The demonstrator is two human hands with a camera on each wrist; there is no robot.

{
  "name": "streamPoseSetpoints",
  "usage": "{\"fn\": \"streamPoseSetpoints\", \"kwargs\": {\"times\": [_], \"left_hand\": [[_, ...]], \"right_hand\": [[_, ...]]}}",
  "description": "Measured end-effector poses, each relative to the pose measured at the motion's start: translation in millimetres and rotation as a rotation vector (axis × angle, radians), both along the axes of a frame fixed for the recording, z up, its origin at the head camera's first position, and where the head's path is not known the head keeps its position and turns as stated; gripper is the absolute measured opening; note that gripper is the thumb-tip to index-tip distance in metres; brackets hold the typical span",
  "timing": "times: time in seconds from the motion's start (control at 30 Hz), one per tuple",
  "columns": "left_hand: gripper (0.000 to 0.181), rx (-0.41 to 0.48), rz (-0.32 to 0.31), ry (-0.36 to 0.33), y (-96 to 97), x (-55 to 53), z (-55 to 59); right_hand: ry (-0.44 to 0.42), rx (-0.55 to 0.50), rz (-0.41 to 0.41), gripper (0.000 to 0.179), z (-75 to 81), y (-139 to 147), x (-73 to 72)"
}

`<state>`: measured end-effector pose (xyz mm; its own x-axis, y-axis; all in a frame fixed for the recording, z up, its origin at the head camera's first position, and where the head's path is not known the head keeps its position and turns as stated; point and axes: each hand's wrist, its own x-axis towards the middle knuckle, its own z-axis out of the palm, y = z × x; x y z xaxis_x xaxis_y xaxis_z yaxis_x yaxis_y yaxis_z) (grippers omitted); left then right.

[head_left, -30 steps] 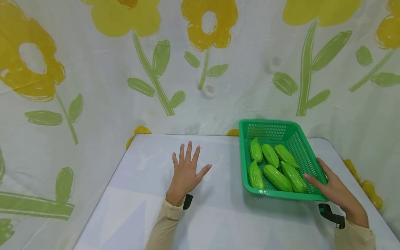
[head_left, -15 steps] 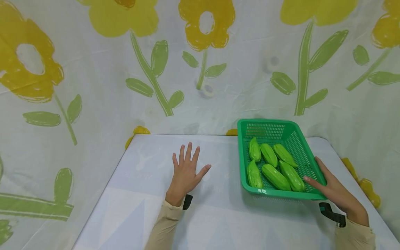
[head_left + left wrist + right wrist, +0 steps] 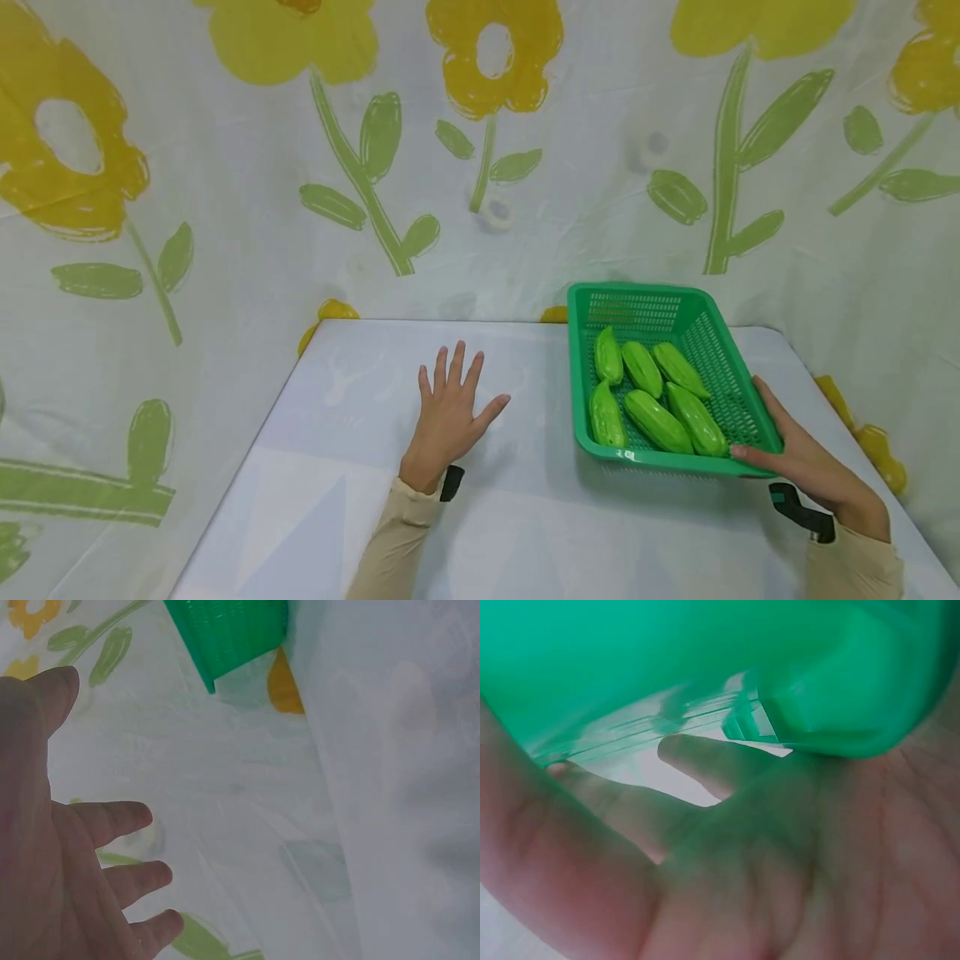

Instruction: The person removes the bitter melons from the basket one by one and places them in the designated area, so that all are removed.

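Observation:
A green plastic basket [image 3: 660, 459] with slotted walls sits at the right side of the table. Several bright green, ridged, elongated gourds [image 3: 657, 421] lie in it in two rough rows. My right hand [image 3: 813, 462] grips the basket's near right corner, its thumb over the rim and its fingers along the outside. In the right wrist view, fingers [image 3: 727, 761] of that hand reach beneath the green plastic. My left hand [image 3: 446, 414] is held palm down over the table left of the basket, fingers spread and holding nothing. Its thumb and fingers [image 3: 120, 821] show in the left wrist view.
The white table [image 3: 300, 467] has a pale blue triangle print and straight left and back edges. Behind and beside it hangs a white cloth [image 3: 247, 208] printed with yellow flowers and green leaves. The basket's far side is close to this backdrop.
My right thumb has shifted from over the basket's inside down to the near rim by the corner. My left hand stays nearly still. The whole view has drifted slightly.

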<state>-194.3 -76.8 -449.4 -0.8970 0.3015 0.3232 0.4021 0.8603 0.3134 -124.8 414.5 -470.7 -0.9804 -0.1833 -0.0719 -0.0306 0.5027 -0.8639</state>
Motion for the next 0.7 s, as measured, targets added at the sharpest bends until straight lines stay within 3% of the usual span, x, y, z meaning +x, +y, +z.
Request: {"fn": "streamPoseSetpoints", "kwargs": {"times": [0.2,0.33,0.5,0.7], "left_hand": [[0.078,0.0,-0.02,-0.026,4.4,1.8,-1.4],[0.076,0.048,-0.058,-0.028,10.7,2.7,-3.3],[0.07,0.19,-0.122,-0.043,19.5,3.1,-7.2],[0.061,0.464,-0.174,-0.184,29.8,1.9,0.7]], "right_hand": [[0.0,0.005,0.011,0.111,-0.8,1,-1.4],[0.005,0.019,0.018,0.111,-0.3,1,-3.6],[-0.009,0.033,0.023,0.114,-0.2,2,-2.6],[-0.02,0.057,0.026,0.116,0.3,5,-1.4]]}}
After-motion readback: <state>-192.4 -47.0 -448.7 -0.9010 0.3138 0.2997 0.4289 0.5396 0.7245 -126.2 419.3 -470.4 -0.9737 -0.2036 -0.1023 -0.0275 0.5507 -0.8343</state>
